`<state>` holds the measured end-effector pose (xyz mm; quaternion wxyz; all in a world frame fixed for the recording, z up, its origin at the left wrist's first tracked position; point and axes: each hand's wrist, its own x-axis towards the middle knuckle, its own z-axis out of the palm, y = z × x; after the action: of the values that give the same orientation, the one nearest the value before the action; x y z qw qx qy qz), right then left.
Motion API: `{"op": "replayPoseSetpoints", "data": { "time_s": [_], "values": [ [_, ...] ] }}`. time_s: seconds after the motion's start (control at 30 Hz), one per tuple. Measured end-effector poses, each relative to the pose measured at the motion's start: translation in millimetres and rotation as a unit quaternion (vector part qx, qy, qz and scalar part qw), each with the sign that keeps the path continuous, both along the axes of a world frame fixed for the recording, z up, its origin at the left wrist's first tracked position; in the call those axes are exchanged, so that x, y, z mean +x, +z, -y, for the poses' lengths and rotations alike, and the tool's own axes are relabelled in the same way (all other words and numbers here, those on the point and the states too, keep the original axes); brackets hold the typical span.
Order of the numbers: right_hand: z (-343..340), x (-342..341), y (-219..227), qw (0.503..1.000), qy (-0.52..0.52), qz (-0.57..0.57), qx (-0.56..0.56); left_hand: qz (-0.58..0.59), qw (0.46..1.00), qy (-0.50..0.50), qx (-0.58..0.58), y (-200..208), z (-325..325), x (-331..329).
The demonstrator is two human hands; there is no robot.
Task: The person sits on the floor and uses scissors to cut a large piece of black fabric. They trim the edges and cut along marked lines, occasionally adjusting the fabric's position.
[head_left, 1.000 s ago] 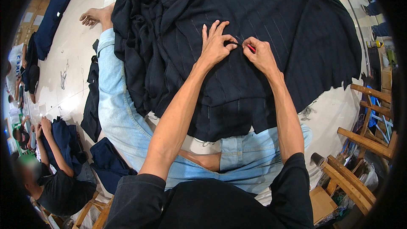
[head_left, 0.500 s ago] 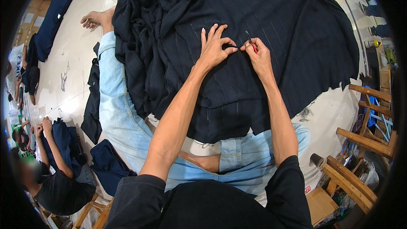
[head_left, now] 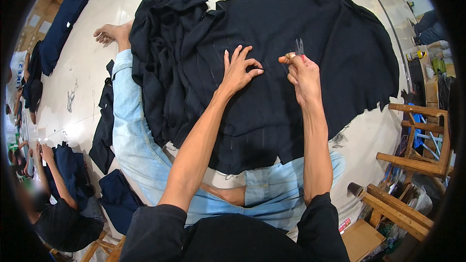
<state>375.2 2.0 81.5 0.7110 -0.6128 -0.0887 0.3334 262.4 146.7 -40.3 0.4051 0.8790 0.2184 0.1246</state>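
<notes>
A large piece of dark navy cloth (head_left: pixel 349 53) with faint pale lines and frayed edges lies over the floor and partly over my legs. My left hand (head_left: pixel 238 73) rests on its middle, thumb and forefinger pinched on the cloth, the other fingers stretched out. To the right of it, my right hand (head_left: pixel 305 77) is closed around small thread snips (head_left: pixel 299 47). The blades point away from me and stand a little apart; red shows on the grip, most of which my fingers hide. A gap separates the two hands.
Wooden stools (head_left: pixel 412 165) and a flat cardboard piece (head_left: pixel 361 240) stand at the right. On the left, a person in a dark shirt (head_left: pixel 68 225) sits near folded navy cloth (head_left: pixel 121 199). Loose threads (head_left: pixel 72 96) lie on the pale floor.
My right hand has moved away from the left hand, to the right, carrying the snips, whose blades now show clearly. The left hand keeps its pinch. The whole view has shifted slightly.
</notes>
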Motion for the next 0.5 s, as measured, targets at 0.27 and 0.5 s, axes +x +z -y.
{"op": "replayPoseSetpoints", "data": {
  "time_s": [0.27, 0.5],
  "values": [
    [4.7, 21.7, 9.5, 0.928, -0.03, 0.337, -0.157, 0.017, 0.994, -0.031, -0.1, 27.9, 1.9, 11.6],
    [1.3, 28.8, 55.6, 0.884, 0.025, 0.397, -0.245, 0.039, 0.987, -0.064, -0.145, 59.9, 3.5, 21.5]
  ]
}}
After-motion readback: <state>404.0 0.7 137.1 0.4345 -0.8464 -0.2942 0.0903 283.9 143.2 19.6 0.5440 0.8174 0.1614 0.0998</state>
